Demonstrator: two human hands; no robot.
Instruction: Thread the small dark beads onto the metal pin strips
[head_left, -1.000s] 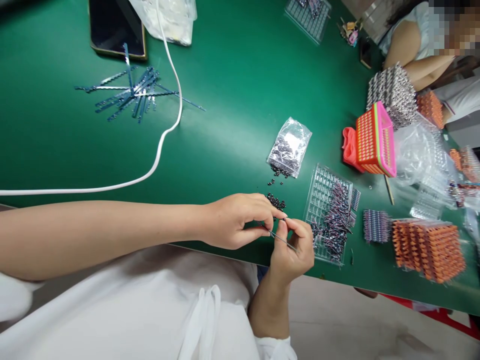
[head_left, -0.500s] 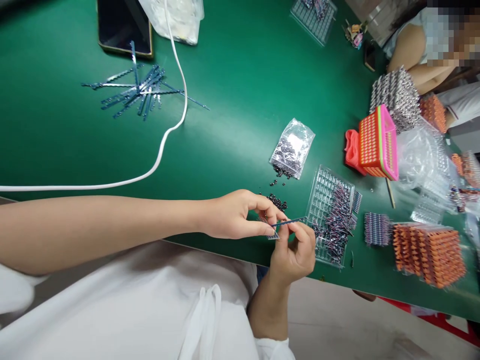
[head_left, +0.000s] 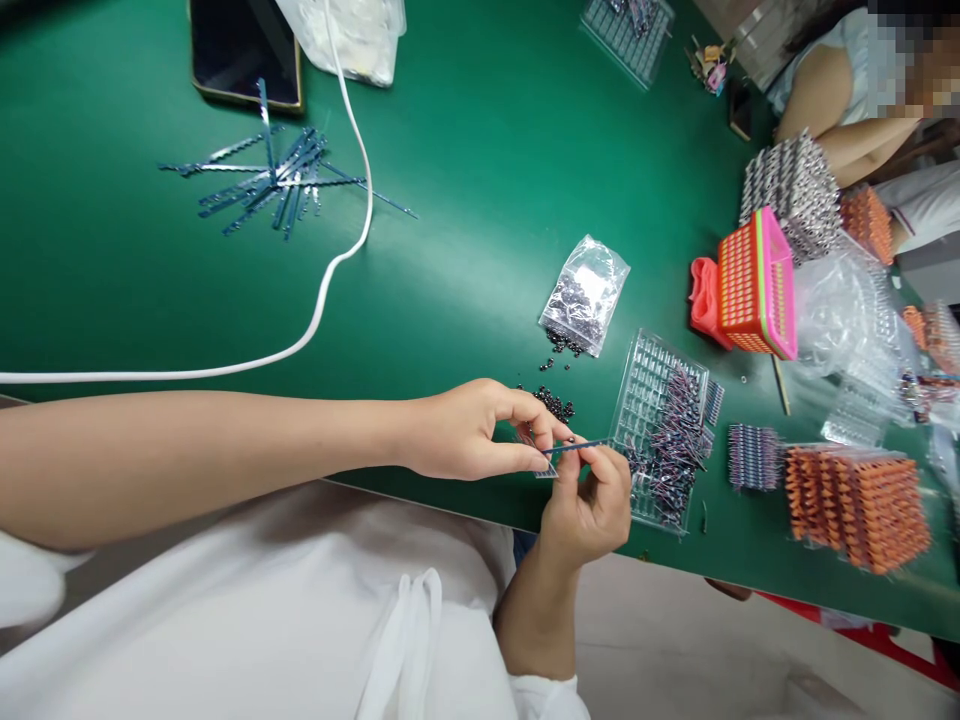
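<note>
A thin dark blue strip [head_left: 592, 444] is held near the table's front edge, one end in each hand's fingers. My left hand [head_left: 465, 430] reaches in from the left and pinches it between thumb and fingertips. A small grid-patterned piece [head_left: 545, 470] shows under those fingers, partly hidden. My right hand [head_left: 589, 505], fingers curled, grips the strip between thumb and forefinger. Just beyond the fingertips lies a loose heap of small dark beads [head_left: 553, 403]. A clear compartment tray [head_left: 637, 385] with many thin dark pieces stands right of my right hand.
A clear bag of dark beads [head_left: 585, 290] lies behind the hands. Blue strips [head_left: 292, 175], a phone [head_left: 247, 50] and a white cable [head_left: 326, 280] are at left. At right stand baskets [head_left: 742, 290] and an orange stack [head_left: 855, 510]. A person [head_left: 847, 90] sits far right.
The strip between my hands has tilted slightly, its right end a little lower. Both hands keep almost the same place and grip.
</note>
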